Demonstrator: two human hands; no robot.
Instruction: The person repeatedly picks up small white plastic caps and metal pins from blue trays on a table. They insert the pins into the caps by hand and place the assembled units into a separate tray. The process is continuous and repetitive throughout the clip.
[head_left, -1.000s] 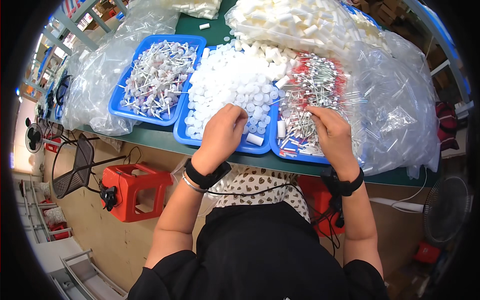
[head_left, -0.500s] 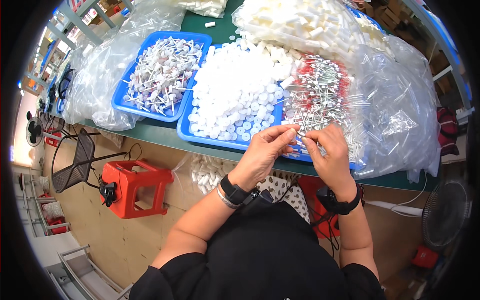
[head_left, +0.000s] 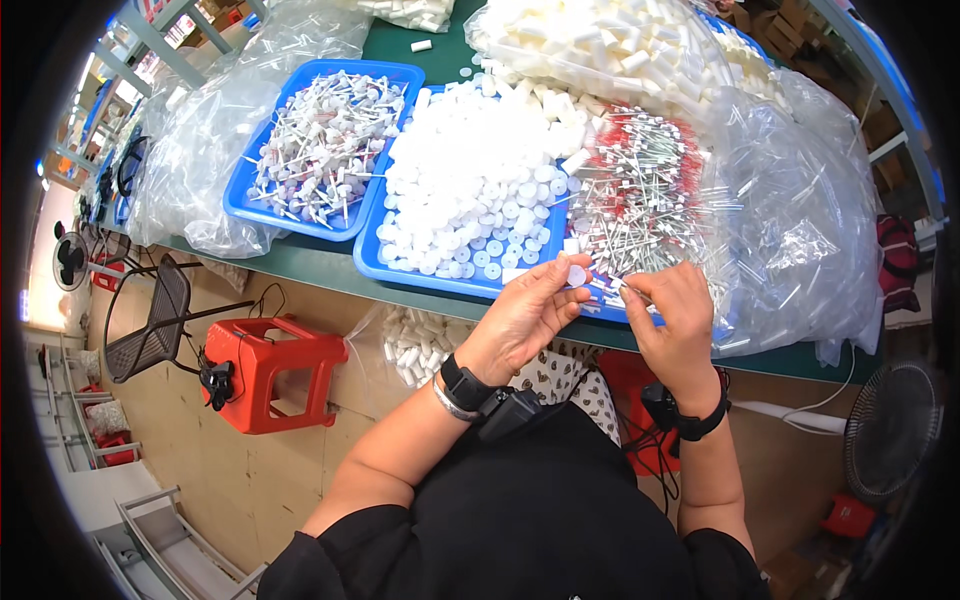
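My left hand (head_left: 532, 318) pinches a small translucent white disc (head_left: 577, 275) between thumb and forefinger, above the front edge of the trays. To its right, my right hand (head_left: 676, 325) has thumb and forefinger closed on a thin metal pin, largely covered by the fingers. Beyond my left hand, a heap of white discs (head_left: 470, 190) fills the middle blue tray (head_left: 372, 262). Thin pins (head_left: 640, 190) with white and red ends are piled beyond my right hand. Several pins with discs on them (head_left: 325, 150) lie in the left blue tray (head_left: 237, 203).
A clear bag of cream-white cylinders (head_left: 610, 50) lies at the back. Clear plastic bags (head_left: 790, 230) are bunched on the right, with another plastic bag (head_left: 200, 180) on the left. On the floor stand a red stool (head_left: 265, 370), a mesh chair (head_left: 150, 320) and a fan (head_left: 890, 430).
My hands have moved apart: the right slightly right and down, the left turned a little. The disc in my left fingers now shows.
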